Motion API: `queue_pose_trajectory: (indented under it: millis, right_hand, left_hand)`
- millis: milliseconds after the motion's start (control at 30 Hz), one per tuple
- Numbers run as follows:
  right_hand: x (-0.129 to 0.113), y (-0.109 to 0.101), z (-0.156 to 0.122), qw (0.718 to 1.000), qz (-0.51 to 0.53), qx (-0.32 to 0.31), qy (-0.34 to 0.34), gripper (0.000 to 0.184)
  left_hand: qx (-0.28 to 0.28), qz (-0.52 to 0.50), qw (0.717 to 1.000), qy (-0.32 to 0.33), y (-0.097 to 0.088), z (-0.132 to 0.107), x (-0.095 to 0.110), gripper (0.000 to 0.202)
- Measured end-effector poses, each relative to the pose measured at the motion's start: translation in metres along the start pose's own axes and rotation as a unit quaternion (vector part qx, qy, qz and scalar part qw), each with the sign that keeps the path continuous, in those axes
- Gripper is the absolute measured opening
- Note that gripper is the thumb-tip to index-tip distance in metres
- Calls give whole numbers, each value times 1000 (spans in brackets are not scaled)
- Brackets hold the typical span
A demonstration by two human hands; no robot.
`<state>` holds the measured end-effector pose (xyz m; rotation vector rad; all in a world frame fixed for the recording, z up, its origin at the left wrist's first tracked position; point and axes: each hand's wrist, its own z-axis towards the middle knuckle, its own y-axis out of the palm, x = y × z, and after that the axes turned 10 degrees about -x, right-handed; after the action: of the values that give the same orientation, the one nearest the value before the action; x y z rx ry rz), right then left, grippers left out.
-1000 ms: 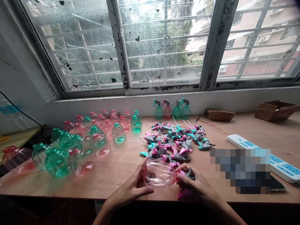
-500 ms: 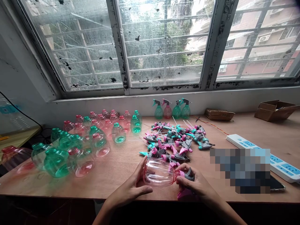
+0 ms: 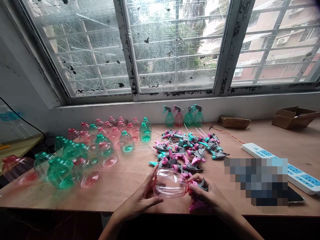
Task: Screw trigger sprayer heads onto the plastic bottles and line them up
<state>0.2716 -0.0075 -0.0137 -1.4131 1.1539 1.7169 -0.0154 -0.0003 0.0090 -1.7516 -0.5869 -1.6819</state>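
A clear pink spray bottle [image 3: 170, 183] lies sideways between my hands, just above the table's front part. My left hand [image 3: 146, 195] is closed round its base end, thumb below and fingers behind. At the neck, my right hand [image 3: 203, 192] pinches the pink collar of a grey and pink spray head [image 3: 193, 183]. The spray head sits at the bottle's mouth; its pink trigger hangs down below my right fingers. Right behind the bottle is a pile of loose spray heads [image 3: 186, 151] in grey, pink and teal.
Several open pink and green bottles [image 3: 61, 173] stand on the left of the wooden table [image 3: 120, 196]. Finished spray bottles [image 3: 178, 118] line the wall under the window. To the right are a power strip [image 3: 295, 173], a pixelated patch over a dark device, and cardboard boxes [image 3: 287, 120].
Both hands keep their hold on the bottle. My right fingers have shifted slightly round the collar, and the bottle has moved a touch to the right.
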Motion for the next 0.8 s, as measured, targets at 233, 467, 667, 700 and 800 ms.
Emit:
queue_pose_trajectory:
  millis: [233,467,667,700,800]
  right_hand:
    - [-4,2,-1,1000,-8,0,7,44]
    - [-1,1,-1,1000,-10,2,5,43]
    - [5,-1,0,1000,-4,-3,-16,37]
    - [5,-1,0,1000,-4,-4,-16,37]
    - [5,-1,0,1000,-8,-7,-14,36]
  left_hand:
    - [-7,-45,999,-23,-1,-2,-2,108]
    - [-13,-40,999,-28,-4,-1,-5,102]
    - [-2,11,1000,-10,-2,-1,-2,103]
    - [-1,18,1000,-5,-2,-1,-1,102]
    - [-5,23,1000,0,-2,-1,0,102]
